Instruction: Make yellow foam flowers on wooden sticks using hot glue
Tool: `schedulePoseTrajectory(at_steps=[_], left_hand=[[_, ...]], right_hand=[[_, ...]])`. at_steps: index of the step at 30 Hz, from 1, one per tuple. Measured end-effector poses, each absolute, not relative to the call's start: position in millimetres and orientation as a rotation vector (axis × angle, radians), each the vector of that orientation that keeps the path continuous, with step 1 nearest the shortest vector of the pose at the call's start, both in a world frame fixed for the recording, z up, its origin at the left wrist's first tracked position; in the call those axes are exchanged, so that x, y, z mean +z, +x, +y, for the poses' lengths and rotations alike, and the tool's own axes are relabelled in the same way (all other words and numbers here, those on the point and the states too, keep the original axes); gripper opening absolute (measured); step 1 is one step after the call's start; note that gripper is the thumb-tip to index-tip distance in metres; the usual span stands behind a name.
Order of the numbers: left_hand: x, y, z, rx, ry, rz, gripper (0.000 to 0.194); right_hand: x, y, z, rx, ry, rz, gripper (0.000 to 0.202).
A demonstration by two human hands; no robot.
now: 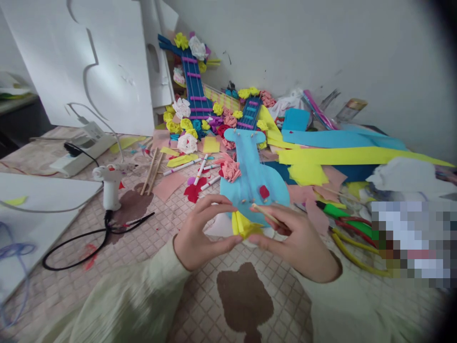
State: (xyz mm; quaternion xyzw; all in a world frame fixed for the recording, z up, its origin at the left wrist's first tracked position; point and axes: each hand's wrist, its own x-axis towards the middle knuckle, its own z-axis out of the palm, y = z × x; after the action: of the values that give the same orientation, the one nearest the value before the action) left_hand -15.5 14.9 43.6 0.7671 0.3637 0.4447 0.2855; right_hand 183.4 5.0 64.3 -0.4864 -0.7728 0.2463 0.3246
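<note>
Left grip (202,233) pinches folded yellow paper (243,226); right grip (298,236) clasps a thin stick (268,215), its thumb at the paper.

Just beyond both grips, a blue guitar-shaped cutout (250,166) lies on the tile-patterned surface (196,295); farther right, a lidded jar (349,110) tilts near the pale wall (321,43), contents unclear. Leftward stands a white glue gun (111,190).

No text, label, brand, number or sign can be read on anything in view.
</note>
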Motion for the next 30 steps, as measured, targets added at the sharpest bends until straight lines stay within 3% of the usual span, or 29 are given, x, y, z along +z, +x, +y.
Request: schedulePoseTrajectory(at_steps=[2, 9, 14, 23, 27, 30], left_hand=[[45, -17, 14, 1.154, 1.973, 0.879, 0.038], [41, -18, 12, 1.146, 1.767, 0.753, 0.049], [41, -17, 10, 1.188, 1.704, 0.740, 0.038], [42, -15, 7, 1.187, 1.759, 0.705, 0.037], [43, -15, 8, 1.219, 1.827, 0.757, 0.038], [44, -17, 10, 1.260, 1.960, 0.853, 0.043]], right_hand=[[65, 183, 4, 0.824, -1.264, -2.053, 0.043], [56, 170, 0, 1.304, -1.194, -1.770, 0.027], [52, 163, -4, 1.415, -1.140, -1.634, 0.028], [53, 163, -3, 1.283, -1.090, -1.832, 0.029], [56, 171, 1, 1.062, -1.056, -1.983, 0.036], [59, 181, 3, 0.785, -1.094, -2.058, 0.028]])
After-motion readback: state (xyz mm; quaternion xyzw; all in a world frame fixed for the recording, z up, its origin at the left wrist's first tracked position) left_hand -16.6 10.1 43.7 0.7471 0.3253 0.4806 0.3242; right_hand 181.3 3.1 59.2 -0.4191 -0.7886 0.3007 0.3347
